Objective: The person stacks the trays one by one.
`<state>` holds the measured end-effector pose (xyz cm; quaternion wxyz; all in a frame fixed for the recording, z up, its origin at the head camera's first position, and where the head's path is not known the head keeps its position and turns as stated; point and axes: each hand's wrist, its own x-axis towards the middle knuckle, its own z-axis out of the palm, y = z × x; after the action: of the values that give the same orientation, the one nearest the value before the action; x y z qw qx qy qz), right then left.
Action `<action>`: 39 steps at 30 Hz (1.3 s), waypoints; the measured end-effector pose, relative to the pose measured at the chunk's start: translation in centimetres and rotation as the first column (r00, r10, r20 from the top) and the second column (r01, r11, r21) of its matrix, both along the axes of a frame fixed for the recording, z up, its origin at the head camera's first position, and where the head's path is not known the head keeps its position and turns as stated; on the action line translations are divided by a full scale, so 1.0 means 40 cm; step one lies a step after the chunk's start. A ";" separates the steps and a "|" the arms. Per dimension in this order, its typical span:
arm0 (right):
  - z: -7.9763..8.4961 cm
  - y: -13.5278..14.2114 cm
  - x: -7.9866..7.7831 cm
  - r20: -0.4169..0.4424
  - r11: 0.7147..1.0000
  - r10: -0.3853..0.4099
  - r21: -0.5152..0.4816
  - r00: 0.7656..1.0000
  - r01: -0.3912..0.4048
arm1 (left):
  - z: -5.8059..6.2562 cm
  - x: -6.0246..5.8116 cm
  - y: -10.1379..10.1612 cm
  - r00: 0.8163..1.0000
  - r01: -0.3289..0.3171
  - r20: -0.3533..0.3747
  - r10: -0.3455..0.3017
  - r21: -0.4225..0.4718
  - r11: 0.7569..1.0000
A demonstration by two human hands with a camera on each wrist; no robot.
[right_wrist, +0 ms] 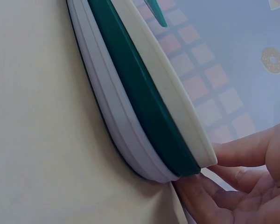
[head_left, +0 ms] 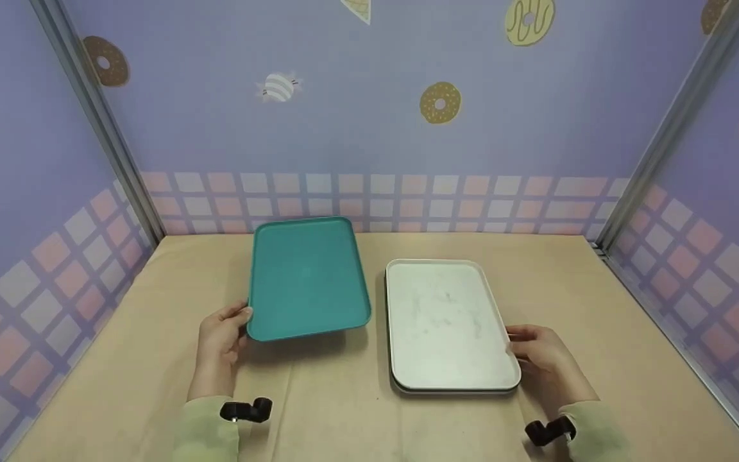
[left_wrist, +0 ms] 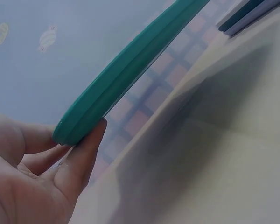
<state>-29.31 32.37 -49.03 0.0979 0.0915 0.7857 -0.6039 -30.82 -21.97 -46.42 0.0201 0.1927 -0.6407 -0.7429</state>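
Note:
A teal tray [head_left: 308, 279] is raised over the table in my left hand [head_left: 220, 333], tilted, its shadow falling beneath it. The left wrist view shows the thumb and fingers [left_wrist: 86, 158] pinching the tray's near corner edge. To the right lies a stack of trays: a white tray [head_left: 446, 324] on top, then a dark green tray [right_wrist: 144, 100], then a pale tray [right_wrist: 114, 107]. My right hand [head_left: 546, 353] holds the stack at its near right side, one digit against the white rim and other fingers low at the stack's bottom edge.
A beige cloth [head_left: 318, 410] covers the table. Purple walls [head_left: 356, 141] with a pink and white check border enclose the back and both sides. Metal posts [head_left: 113, 141] stand at the back corners. A small black device [head_left: 247, 409] sits on each wrist.

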 end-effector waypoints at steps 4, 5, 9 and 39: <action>0.001 -0.006 0.000 -0.008 0.999 -0.002 0.037 1.000 0.002 | 0.004 -0.003 0.026 1.000 0.019 -0.013 -0.019 0.007 1.000; 0.002 -0.007 0.000 -0.014 0.999 0.003 0.048 1.000 -0.003 | 0.004 -0.004 0.032 1.000 0.024 -0.017 -0.024 0.007 1.000; 0.009 -0.016 0.003 -0.029 0.996 -0.013 0.093 1.000 0.015 | 0.006 -0.004 0.056 0.998 0.050 -0.023 -0.051 -0.003 0.999; 0.059 -0.140 0.037 -0.128 0.965 -0.016 -0.260 0.992 -0.018 | -0.012 0.012 0.273 0.979 0.188 -0.078 -0.186 0.028 0.982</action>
<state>-27.85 26.76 -46.68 0.0582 0.0384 0.7042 -0.7065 -30.36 -11.05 -46.91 -0.0292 0.1038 -0.6416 -0.7594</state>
